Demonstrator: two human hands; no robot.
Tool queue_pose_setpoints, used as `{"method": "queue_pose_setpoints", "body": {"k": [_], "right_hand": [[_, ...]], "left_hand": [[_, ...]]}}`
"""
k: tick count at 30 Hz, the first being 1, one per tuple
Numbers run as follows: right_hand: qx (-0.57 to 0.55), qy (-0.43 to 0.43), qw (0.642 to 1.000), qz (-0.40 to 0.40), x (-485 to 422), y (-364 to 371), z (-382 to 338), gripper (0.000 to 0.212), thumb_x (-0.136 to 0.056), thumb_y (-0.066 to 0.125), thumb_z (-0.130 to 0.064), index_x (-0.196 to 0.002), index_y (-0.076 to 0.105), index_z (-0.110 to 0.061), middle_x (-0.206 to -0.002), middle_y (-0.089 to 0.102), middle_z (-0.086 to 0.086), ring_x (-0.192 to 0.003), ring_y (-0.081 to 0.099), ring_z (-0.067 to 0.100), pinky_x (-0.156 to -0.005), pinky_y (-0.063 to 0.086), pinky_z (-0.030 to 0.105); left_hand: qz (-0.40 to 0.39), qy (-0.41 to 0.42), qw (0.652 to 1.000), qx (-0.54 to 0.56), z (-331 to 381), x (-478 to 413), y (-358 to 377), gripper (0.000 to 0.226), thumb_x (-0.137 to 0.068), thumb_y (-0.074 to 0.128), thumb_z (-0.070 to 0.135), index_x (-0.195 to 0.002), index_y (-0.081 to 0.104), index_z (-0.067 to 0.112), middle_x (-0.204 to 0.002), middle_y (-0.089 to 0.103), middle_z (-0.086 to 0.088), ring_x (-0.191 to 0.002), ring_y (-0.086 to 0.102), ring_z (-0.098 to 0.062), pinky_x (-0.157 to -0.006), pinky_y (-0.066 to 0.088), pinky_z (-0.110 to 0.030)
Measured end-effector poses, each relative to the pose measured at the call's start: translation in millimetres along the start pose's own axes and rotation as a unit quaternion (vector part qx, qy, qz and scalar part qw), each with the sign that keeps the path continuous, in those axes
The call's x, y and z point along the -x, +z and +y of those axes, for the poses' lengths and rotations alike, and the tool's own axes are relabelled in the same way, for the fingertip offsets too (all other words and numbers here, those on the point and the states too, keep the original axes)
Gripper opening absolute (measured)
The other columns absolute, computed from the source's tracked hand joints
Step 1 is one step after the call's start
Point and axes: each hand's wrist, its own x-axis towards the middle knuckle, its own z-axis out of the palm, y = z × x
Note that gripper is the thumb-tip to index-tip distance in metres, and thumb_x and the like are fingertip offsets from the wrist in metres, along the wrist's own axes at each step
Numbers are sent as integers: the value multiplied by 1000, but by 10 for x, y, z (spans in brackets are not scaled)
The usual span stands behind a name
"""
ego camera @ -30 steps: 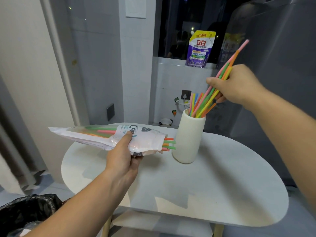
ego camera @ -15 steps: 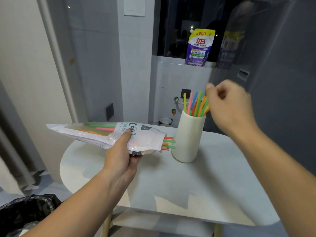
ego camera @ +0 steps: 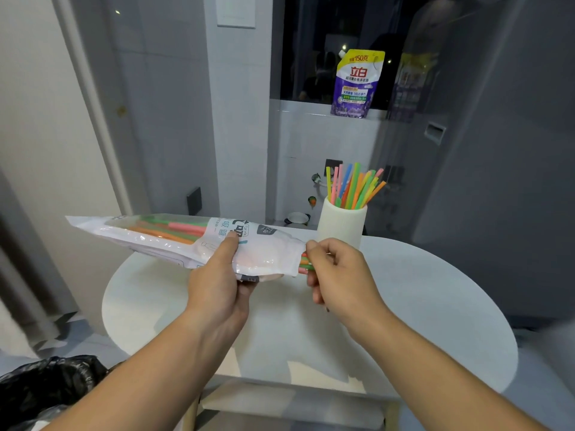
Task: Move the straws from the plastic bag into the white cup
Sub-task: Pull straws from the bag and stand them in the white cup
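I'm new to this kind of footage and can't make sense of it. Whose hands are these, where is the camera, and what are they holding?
There is no machine here: a person wears a camera on the head, looking down at their own arms. The left hand holds a plastic bag of coloured straws above a round white table. The right hand pinches the straw ends sticking out of the bag's open end. On the table stands a white cup, already holding a bunch of straws. A purple detergent pouch sits on the ledge behind.
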Motion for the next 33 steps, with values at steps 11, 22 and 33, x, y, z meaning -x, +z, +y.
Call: {"method": "queue_pose_setpoints", "body": {"k": [11,22,33], "right_hand": [[-45,-2,999,-9,5,-66,-16,15,-97,60,-17,-93,65,-4,-62,59,4,-42,48,11,-41,39,24],[-67,-28,994,-86,79,-73,3,5,-92,67,-15,-96,68,-14,-69,64,8,-50,55,16,-46,48,28],[-89,-33,994,-61,18,-208,12,10,-93,67,-15,-100,68,-9,-72,69,11,-53,58,19,-49,50,31]], "left_hand": [[6,14,1000,3,59,-33,-44,30,-96,69,16,-126,63,15,-118,77,-6,-96,76,-20,-81,63,-41],[5,16,1000,-4,34,3,-12,10,-97,67,15,-107,65,18,-103,77,-3,-84,75,-17,-77,61,-39],[5,23,1000,5,109,-45,-62,23,-97,69,16,-119,65,17,-113,78,-3,-89,76,-16,-89,62,-44]]}}
